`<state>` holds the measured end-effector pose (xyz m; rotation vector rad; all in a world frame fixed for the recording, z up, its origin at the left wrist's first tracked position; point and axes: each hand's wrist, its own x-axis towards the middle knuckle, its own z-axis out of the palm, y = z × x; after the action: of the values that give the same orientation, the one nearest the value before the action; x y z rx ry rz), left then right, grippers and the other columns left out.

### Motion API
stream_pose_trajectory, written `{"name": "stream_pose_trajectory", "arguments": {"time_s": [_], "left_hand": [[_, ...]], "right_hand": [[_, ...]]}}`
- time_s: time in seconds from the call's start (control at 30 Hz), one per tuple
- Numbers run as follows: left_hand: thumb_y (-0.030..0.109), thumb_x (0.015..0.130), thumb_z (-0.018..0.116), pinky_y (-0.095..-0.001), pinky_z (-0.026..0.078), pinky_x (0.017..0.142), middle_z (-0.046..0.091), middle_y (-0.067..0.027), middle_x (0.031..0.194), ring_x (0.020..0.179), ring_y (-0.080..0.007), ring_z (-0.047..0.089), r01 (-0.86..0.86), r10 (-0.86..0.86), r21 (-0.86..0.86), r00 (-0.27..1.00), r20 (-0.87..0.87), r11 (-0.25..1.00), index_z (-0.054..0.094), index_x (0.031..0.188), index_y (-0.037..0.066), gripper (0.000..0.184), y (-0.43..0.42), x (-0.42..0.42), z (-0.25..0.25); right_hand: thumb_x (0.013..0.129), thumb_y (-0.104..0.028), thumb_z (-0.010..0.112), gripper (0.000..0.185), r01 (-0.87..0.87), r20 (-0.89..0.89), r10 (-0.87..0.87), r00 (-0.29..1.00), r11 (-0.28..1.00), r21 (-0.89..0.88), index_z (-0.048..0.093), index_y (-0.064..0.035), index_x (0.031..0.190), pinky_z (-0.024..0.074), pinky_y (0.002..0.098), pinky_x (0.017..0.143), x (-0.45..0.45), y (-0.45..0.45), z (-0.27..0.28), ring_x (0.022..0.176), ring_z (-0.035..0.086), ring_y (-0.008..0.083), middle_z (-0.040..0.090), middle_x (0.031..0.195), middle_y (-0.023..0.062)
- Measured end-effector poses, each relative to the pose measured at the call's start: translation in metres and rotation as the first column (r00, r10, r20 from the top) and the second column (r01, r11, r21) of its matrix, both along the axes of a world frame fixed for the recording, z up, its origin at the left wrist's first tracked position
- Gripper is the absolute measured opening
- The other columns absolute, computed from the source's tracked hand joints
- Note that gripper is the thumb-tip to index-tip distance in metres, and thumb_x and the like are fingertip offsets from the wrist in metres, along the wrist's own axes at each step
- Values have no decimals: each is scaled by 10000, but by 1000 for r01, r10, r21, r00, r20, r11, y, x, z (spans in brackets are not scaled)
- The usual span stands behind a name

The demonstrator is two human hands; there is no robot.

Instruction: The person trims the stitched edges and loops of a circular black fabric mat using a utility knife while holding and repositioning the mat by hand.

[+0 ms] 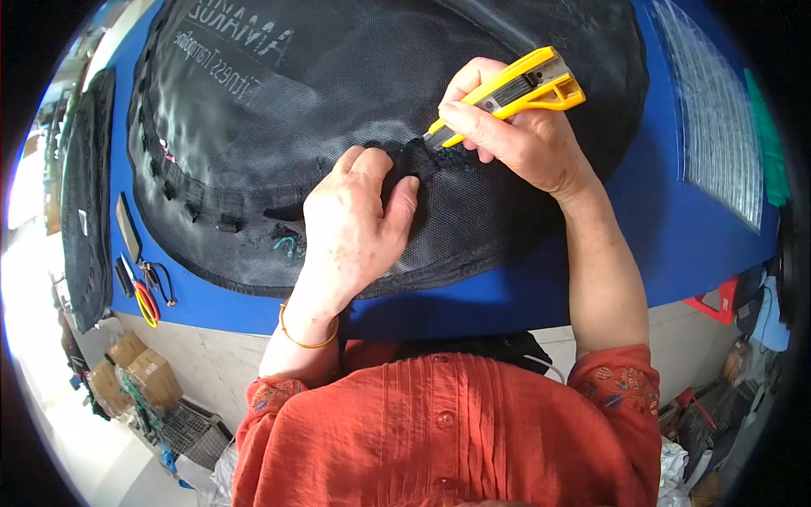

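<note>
A round black trampoline mat [355, 84] with faded white lettering lies over the blue table. My right hand [515, 127] grips a yellow box cutter [515, 89], its tip angled down to the left against the mat's edge band. Close beside the tip, my left hand [359, 207] presses on the mat, fingers curled and thumb against a dark fabric strap [418, 160]. The fingertips are partly hidden, but the hand appears to pinch that strap. Small black loops and bits of teal thread [289, 245] show along the band to the left.
On the blue table [220, 308] at left lie red-and-yellow-handled scissors [145, 302] and a dark flat bar [127, 226]. Another folded black mat [89, 203] stands at the far left. Clear ribbed sheets [714, 110] lie at right. Cardboard boxes [152, 376] sit on the floor.
</note>
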<state>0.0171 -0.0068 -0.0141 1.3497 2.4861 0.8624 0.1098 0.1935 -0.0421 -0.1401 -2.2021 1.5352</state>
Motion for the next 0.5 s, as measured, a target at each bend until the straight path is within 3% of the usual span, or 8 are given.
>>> {"name": "stream_pose_trajectory", "arguments": {"time_s": [0.1,0.17,0.27,0.33,0.43,0.5], "left_hand": [[164,867,732,-440,519,656,614,-152,824,713,-372,644,-7,8,-26,1000,13,1000,607,876,-2,209,0,0,0],[163,867,732,-439,516,653,611,-154,819,711,-369,643,-10,10,-14,1000,18,1000,604,869,-1,208,0,0,1],[162,865,734,-439,513,646,607,-154,808,706,-369,640,-26,27,-43,999,43,999,594,853,3,212,1,1,2],[163,866,733,-438,512,642,603,-154,803,702,-370,636,-29,31,-40,998,45,999,588,844,3,217,1,1,2],[159,865,734,-436,510,635,597,-154,793,697,-372,629,-23,23,-19,999,23,1000,580,831,3,222,0,1,0],[155,865,735,-436,508,632,594,-154,790,696,-373,626,-8,8,0,1000,-3,1000,578,829,2,223,1,0,-1]], "right_hand": [[965,-243,666,150,-15,10,15,1000,1000,-15,673,-94,956,494,202,547,1,3,1,633,608,47,648,775,-8],[940,-193,725,167,-80,239,94,967,995,-66,685,-87,1062,604,299,783,6,9,11,894,716,187,709,972,65],[929,-206,743,178,-162,241,151,959,987,25,699,-85,1053,605,303,781,8,12,12,902,718,193,712,974,76],[925,-218,754,188,-161,272,172,947,985,-62,712,-76,1040,605,299,786,7,11,11,923,716,197,714,992,87],[924,-215,752,182,-128,209,143,967,988,-84,712,-65,1021,601,285,754,6,7,4,860,720,176,711,918,78],[969,-224,669,111,-27,85,38,996,991,-131,665,-119,936,453,186,516,3,3,-1,566,573,35,644,709,-17]]}}
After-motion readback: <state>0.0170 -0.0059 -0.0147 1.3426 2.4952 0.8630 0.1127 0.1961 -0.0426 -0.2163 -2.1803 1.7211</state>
